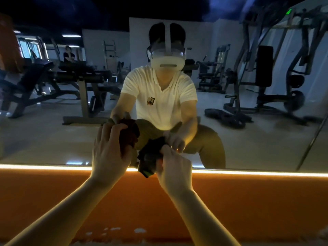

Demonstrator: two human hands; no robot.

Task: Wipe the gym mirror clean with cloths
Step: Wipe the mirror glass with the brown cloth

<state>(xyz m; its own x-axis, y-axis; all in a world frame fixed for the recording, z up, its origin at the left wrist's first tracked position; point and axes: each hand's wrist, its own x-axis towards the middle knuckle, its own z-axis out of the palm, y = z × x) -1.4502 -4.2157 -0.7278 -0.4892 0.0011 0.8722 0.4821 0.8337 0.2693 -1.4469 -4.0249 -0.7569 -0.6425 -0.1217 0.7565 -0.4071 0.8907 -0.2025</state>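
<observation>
Two bare forearms rise from the bottom edge of the frame and converge toward the centre, lit warm by a glowing light strip (53,167) that runs across the frame along the lower edge of the mirror (53,135). Below that strip, an orange wall panel (257,201) fills the lower part of the picture.

At centre, the left hand (108,150) presses a reddish cloth (128,137) against the glass, fingers curled over its top and the thumb underneath, so the cloth is bunched in a full grasp. Just to its right and slightly lower, the right hand (172,167) holds a dark cloth (150,157), which hangs crumpled across the mirror's bottom edge and over the light strip. Its fingers are bent and drawn together around a fold of the fabric; whether the thumb pinches it or merely rests on it is hard to tell in this dim light. The two cloths sit just beside each other, perhaps touching.

The mirror takes up the whole upper two thirds of the frame. Its centre shows the reflection of a crouching person in a pale polo shirt (159,96) and a white headset (167,61), with reflected hands meeting the real ones at the glass. Reflected at upper left are dark weight benches (58,75), with a seated figure (68,55) behind them; at right stand weight machines (266,77), with weight plates (227,117) lying on the pale floor.
</observation>
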